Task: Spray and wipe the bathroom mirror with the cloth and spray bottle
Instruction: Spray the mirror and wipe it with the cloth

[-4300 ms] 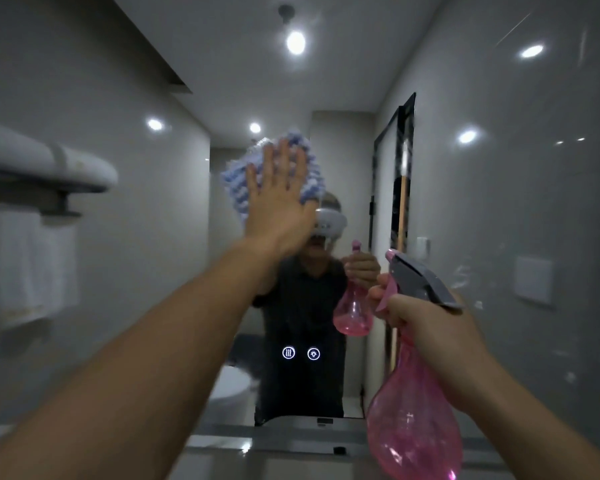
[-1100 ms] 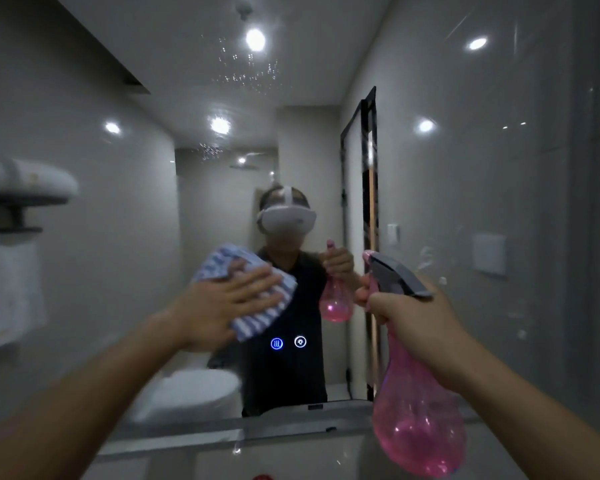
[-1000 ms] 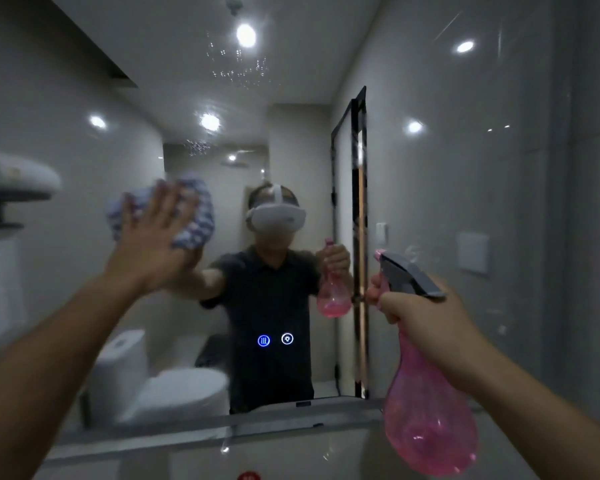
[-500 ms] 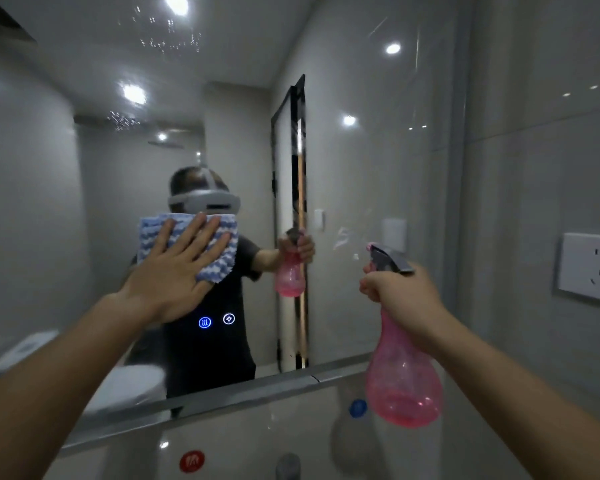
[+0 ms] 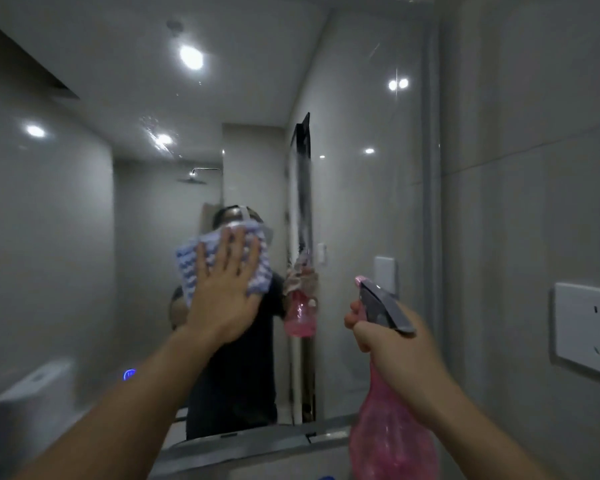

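Wiping works best if the left hand, fingers spread flat, presses the blue-striped cloth evenly toward droplets high on the mirror; the right hand grips the pink spray bottle.

The left hand lies flat, fingers spread straight, pressing a blue-and-white striped cloth against the mirror. The right hand is curled round the neck of a pink spray bottle, its grey trigger head pointing up and to the left, held clear of the glass. In the reflection the cloth covers the person's head, and a mirrored pink bottle sits just right of it. A small blue lit icon glows low on the glass. A white wall socket sits on the tiled wall at right.
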A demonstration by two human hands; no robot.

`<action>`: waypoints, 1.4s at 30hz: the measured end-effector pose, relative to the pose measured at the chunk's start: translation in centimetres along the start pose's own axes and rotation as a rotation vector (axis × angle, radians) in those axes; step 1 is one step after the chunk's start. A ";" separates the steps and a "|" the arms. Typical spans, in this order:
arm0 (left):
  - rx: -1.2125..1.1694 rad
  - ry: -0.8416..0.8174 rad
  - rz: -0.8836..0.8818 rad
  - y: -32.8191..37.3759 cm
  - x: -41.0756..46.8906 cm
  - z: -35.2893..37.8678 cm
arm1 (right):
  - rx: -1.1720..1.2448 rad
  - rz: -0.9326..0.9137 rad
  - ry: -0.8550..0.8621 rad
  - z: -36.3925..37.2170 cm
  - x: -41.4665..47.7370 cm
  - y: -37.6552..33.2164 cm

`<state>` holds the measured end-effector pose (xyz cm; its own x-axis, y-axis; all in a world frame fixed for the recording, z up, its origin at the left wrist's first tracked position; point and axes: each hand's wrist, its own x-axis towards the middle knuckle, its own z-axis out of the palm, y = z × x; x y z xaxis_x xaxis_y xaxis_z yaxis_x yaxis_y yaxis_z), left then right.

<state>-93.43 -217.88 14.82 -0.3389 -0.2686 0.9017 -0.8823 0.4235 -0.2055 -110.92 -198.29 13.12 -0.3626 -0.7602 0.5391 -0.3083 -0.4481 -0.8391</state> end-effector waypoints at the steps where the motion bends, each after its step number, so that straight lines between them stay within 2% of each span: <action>1: 0.031 -0.069 0.175 1.6 -1.8 0.9 | 0.017 0.003 -0.012 -0.6 0.3 0.4; 4: 0.144 -0.345 0.577 3.4 -7.4 2.0 | 0.025 0.023 -0.042 -1.6 0.8 1.5; 6: 0.183 -0.413 0.703 2.2 -8.6 1.7 | 0.042 0.038 -0.068 -1.8 1.1 2.0; 7: 0.210 -0.388 0.705 1.6 -7.8 1.3 | 0.052 0.040 -0.084 -1.8 1.2 2.3; 8: 0.224 -0.330 0.646 1.1 -6.5 0.7 | 0.058 0.042 -0.100 -1.9 1.4 2.5; 9: 0.207 -0.249 0.513 0.8 -4.7 0.0 | 0.059 0.042 -0.113 -1.9 1.6 2.7; 12: 0.089 -0.058 0.034 0.7 2.3 -1.2 | 0.075 0.043 -0.113 -2.2 2.1 3.1; 14: 0.033 -0.027 -0.143 1.9 5.0 -0.7 | 0.089 0.038 -0.092 -2.3 2.4 3.4; 15: 0.030 -0.028 -0.160 2.8 5.1 -0.3 | 0.103 0.035 -0.076 -2.4 2.4 3.5; 17: 0.083 -0.067 0.000 4.7 2.6 0.8 | 0.110 0.047 -0.057 -2.3 2.2 3.9; 19: 0.124 -0.159 0.324 5.8 -2.4 2.0 | 0.096 0.066 -0.061 -2.0 1.8 3.9; 21: 0.189 -0.309 0.571 5.6 -7.0 2.5 | 0.073 0.094 -0.087 -1.7 1.6 3.7; 23: 0.230 -0.377 0.724 3.7 -7.8 2.3 | 0.059 0.118 -0.096 -1.5 1.6 3.4; 25: 0.216 -0.305 0.754 1.7 -5.3 1.3 | 0.047 0.137 -0.093 -1.6 1.5 3.2; 27: 0.166 -0.152 0.541 0.0 -0.8 -0.3 | 0.026 0.135 -0.080 -1.9 1.4 3.1; 29: 0.131 -0.033 0.213 -0.9 4.8 -1.6 | 0.010 0.118 -0.056 -2.2 1.4 2.9; 31: 0.047 -0.005 -0.108 0.5 8.8 -2.1 | 0.007 0.111 -0.047 -2.2 1.5 2.5; 32: 0.030 -0.010 -0.190 2.1 9.8 -2.1 | 0.018 0.112 -0.038 -2.1 1.6 2.4; 33: 0.041 -0.022 -0.172 3.8 9.7 -1.7 | 0.034 0.114 -0.028 -1.9 1.8 2.2; 35: 0.059 -0.080 0.114 7.3 6.6 -0.1 | 0.058 0.114 -0.008 -1.5 1.9 2.0; 37: 0.024 -0.267 0.444 9.2 1.5 2.1 | 0.079 0.068 -0.032 -1.1 2.2 1.4; 39: 0.046 -0.484 0.655 8.8 -2.0 3.2 | 0.100 0.011 -0.080 -0.8 2.5 0.9; 40: 0.073 -0.527 0.738 7.8 -2.7 3.2 | 0.115 0.008 -0.092 -0.8 2.7 0.6; 42: 0.173 -0.423 0.821 5.1 -2.0 2.3 | 0.137 0.015 -0.111 -0.9 2.9 0.4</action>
<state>-97.97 -217.20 11.10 -0.9372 -0.2497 0.2435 -0.3396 0.4943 -0.8002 -112.89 -200.22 14.44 -0.2649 -0.8108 0.5220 -0.1786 -0.4907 -0.8528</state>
